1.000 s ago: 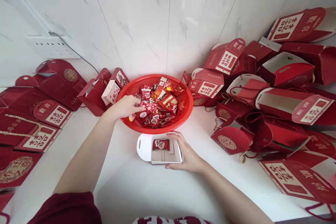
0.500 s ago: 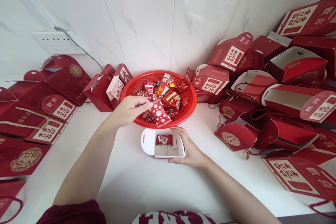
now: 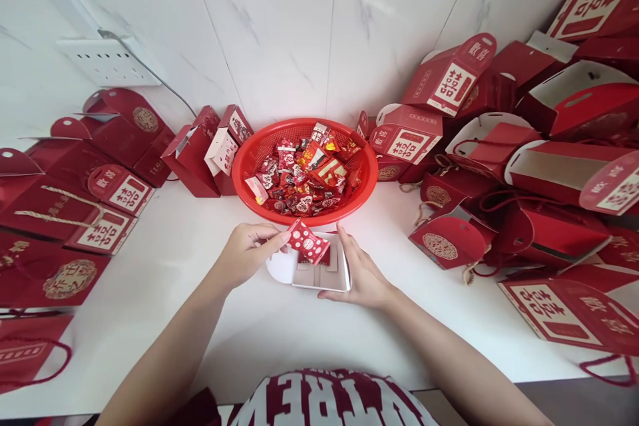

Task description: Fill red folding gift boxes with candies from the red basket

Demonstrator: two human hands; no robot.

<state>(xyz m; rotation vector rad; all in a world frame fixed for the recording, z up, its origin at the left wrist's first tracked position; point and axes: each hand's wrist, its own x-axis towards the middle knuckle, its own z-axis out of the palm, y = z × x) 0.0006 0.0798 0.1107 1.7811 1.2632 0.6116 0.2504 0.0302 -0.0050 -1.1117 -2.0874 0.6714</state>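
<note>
A red packet with white dots (image 3: 308,241) is pinched between the thumb and fingers of my left hand (image 3: 252,251), just above an open white-lined box (image 3: 319,277). The box lies on the white counter with its rounded flap to the left. My right hand (image 3: 363,271) grips the right side of this box. Inside, a dark red packet (image 3: 319,259) is partly hidden under the dotted one. Behind both hands stands a red plastic basket (image 3: 243,180) filled with wrapped candies (image 3: 304,173).
Red gift boxes (image 3: 409,140) are piled along the right side. More red boxes and bags (image 3: 74,226) stand at the left, and two small ones (image 3: 197,153) stand beside the basket. A power socket strip (image 3: 107,63) with a cable is on the tiled wall.
My left hand has moved from over the basket toward me, bringing the dotted packet over the open box. My right hand stays on the box. The camera view has shifted slightly.
</note>
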